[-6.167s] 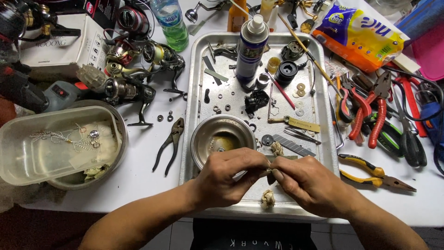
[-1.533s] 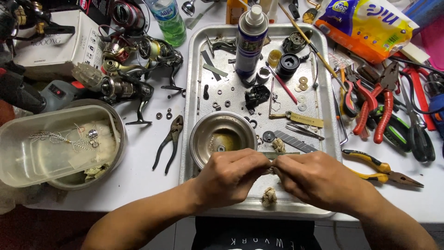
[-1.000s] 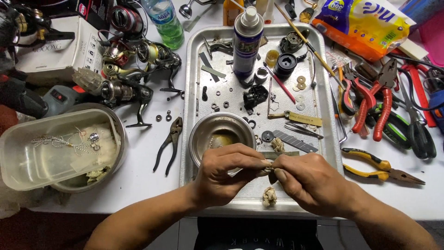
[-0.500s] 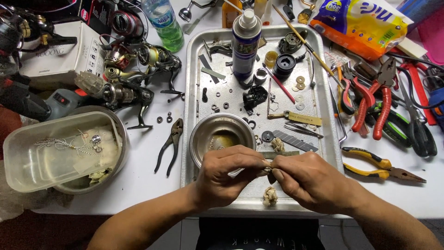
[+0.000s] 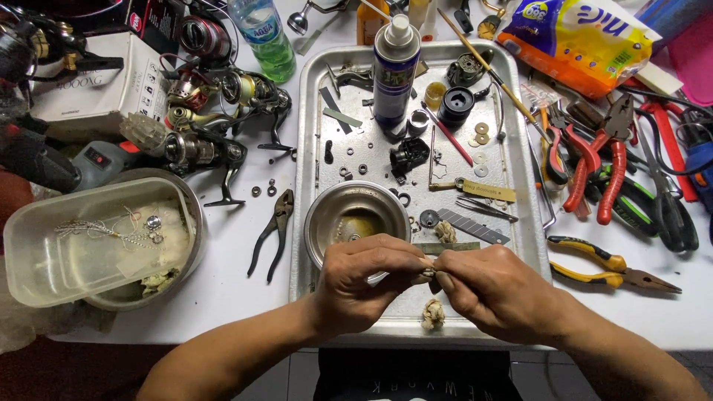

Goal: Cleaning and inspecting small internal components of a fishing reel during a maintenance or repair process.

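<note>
My left hand (image 5: pixel 368 281) and my right hand (image 5: pixel 494 291) meet over the front of a metal tray (image 5: pixel 312 148). Their fingertips pinch a small part (image 5: pixel 427 273) between them; it is mostly hidden, with what looks like a bit of dirty cotton on it. A wad of soiled cotton (image 5: pixel 433 315) lies on the tray just below the hands, another wad (image 5: pixel 445 232) just above them. A small steel bowl (image 5: pixel 355 220) stands behind my left hand.
A spray can (image 5: pixel 395 70), a blade (image 5: pixel 472 226) and several washers and small parts lie on the tray. Fishing reels (image 5: pixel 215 111) and dark pliers (image 5: pixel 273 232) are left of it, a plastic tub (image 5: pixel 82 249) at far left, red and yellow pliers (image 5: pixel 601 171) at right.
The hands have stayed over the tray's front edge, fingers shifting slightly on the small part. The view has drifted a little.
</note>
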